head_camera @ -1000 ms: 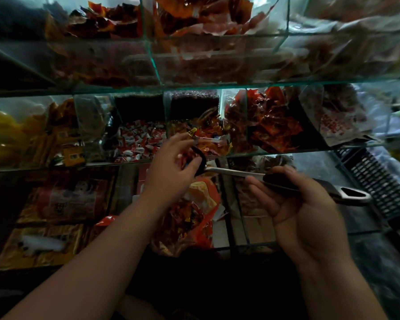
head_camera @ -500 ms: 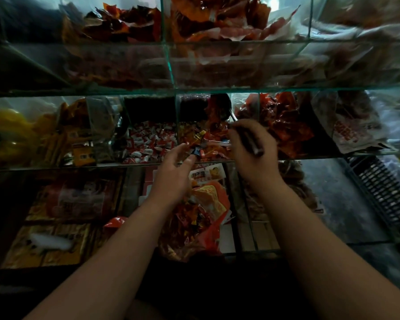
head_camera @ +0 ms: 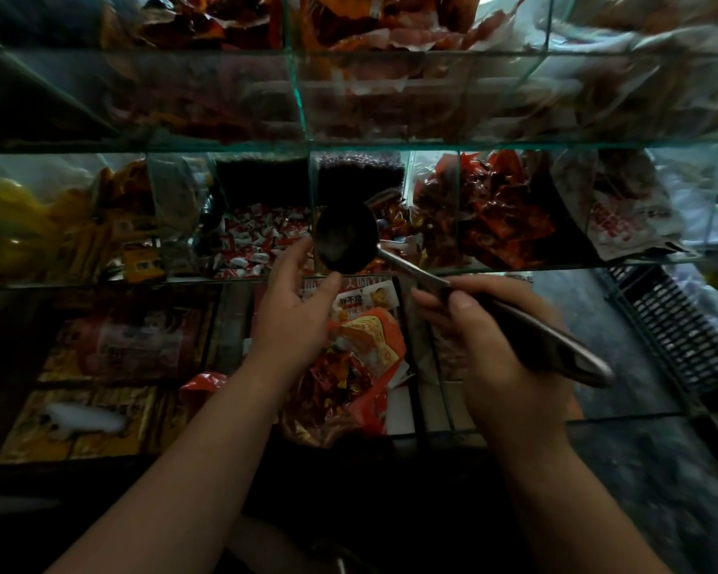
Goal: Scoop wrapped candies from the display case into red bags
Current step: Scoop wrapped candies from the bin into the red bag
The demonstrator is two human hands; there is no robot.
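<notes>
Wrapped candies (head_camera: pixel 262 238) fill one display case (head_camera: pixel 303 118) compartment; one red bag (head_camera: pixel 374 358) below holds more. Right hand (head_camera: pixel 494 341) grips one scoop (head_camera: pixel 345 242); left hand (head_camera: pixel 293 312) spread beside its bowl.

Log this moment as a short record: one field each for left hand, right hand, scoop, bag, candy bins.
left hand: left hand open, fingers relaxed, beside the scoop's bowl and above the bag
right hand: right hand grips the scoop's handle
scoop: metal ladle, bowl in front of the middle shelf, no candies visible in it
bag: red bag open below the left hand, wrapped candies inside
candy bins: red-and-white candies in the compartment left of the bowl
case: glass display case, shelves split by dividers
</notes>
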